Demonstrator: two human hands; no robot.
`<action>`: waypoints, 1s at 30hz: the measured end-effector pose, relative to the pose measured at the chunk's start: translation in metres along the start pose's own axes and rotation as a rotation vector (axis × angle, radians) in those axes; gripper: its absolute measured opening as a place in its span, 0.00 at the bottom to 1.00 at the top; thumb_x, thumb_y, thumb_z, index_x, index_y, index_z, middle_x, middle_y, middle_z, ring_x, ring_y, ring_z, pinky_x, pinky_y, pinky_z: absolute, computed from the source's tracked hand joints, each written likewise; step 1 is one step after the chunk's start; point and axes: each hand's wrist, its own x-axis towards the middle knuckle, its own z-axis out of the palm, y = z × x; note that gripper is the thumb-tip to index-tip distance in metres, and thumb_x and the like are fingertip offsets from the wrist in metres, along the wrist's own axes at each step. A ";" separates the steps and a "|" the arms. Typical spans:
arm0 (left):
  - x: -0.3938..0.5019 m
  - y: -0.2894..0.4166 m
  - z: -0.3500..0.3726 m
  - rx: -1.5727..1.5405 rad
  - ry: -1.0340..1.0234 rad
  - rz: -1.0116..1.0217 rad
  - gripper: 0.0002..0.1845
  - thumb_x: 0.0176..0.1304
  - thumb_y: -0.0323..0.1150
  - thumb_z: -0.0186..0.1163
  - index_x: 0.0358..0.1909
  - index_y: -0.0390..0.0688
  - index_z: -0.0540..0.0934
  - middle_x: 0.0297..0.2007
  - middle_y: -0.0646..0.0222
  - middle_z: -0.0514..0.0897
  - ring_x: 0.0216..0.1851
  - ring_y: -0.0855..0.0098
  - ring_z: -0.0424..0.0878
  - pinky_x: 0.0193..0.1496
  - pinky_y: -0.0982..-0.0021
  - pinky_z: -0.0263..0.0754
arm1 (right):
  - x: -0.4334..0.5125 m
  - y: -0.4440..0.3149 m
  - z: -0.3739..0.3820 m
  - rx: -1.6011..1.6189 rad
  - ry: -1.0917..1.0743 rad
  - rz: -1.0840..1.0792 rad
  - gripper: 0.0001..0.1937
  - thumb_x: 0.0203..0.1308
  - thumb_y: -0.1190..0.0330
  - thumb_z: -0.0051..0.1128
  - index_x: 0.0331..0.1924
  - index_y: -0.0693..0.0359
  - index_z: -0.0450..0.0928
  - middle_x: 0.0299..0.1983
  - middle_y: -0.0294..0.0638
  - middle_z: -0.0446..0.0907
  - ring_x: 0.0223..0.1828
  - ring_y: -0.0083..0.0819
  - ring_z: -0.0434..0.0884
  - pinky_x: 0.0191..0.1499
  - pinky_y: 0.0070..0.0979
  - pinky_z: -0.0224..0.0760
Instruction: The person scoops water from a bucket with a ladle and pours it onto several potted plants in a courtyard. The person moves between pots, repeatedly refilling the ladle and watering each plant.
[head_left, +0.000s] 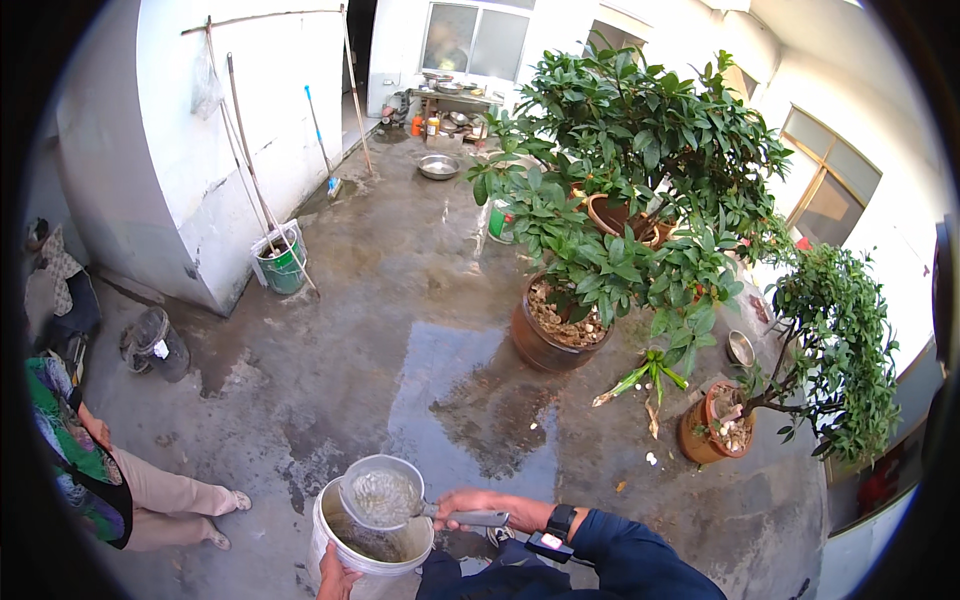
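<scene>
My right hand (466, 504) is closed around the grey handle of a round water ladle (345, 487). Rippling clear water (386, 495) lies in its bowl, which is over the far part of a white plastic bucket's opening. The bucket (319, 551) stands just in front of my legs, its inside stained, and the ladle hides part of its rim. At the bucket's near left side, my left hand (339, 574) grips the rim. What the bucket holds at the bottom is hard to make out.
A person (161, 484) stands at the left, near a black bin (169, 352). Wet concrete (472, 420) spreads ahead. Potted shrubs (562, 337) (712, 424) stand to the right. A green bucket (283, 270) with poles leans by the white wall; a metal basin (439, 166) lies farther back.
</scene>
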 end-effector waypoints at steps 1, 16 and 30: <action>0.000 -0.004 -0.013 0.004 -0.012 0.042 0.37 0.63 0.65 0.44 0.60 0.44 0.68 0.44 0.57 0.77 0.29 0.61 0.78 0.25 0.62 0.81 | -0.003 -0.023 0.004 -0.001 0.040 0.010 0.12 0.60 0.71 0.52 0.46 0.67 0.72 0.34 0.42 0.83 0.19 0.18 0.73 0.18 0.17 0.68; 0.028 0.045 -0.045 -0.080 -0.012 -0.001 0.37 0.61 0.65 0.46 0.60 0.45 0.67 0.42 0.56 0.78 0.34 0.60 0.79 0.33 0.56 0.79 | -0.233 -0.138 -0.091 -0.020 1.125 -0.666 0.06 0.57 0.75 0.48 0.31 0.71 0.75 0.23 0.45 0.80 0.16 0.26 0.75 0.17 0.22 0.70; 0.087 0.229 0.065 0.175 -0.145 0.054 0.34 0.62 0.60 0.51 0.55 0.39 0.70 0.36 0.55 0.78 0.29 0.62 0.80 0.27 0.57 0.82 | -0.023 -0.087 -0.059 -0.281 0.415 -0.256 0.30 0.55 0.72 0.53 0.63 0.74 0.61 0.37 0.42 0.83 0.21 0.18 0.73 0.24 0.18 0.67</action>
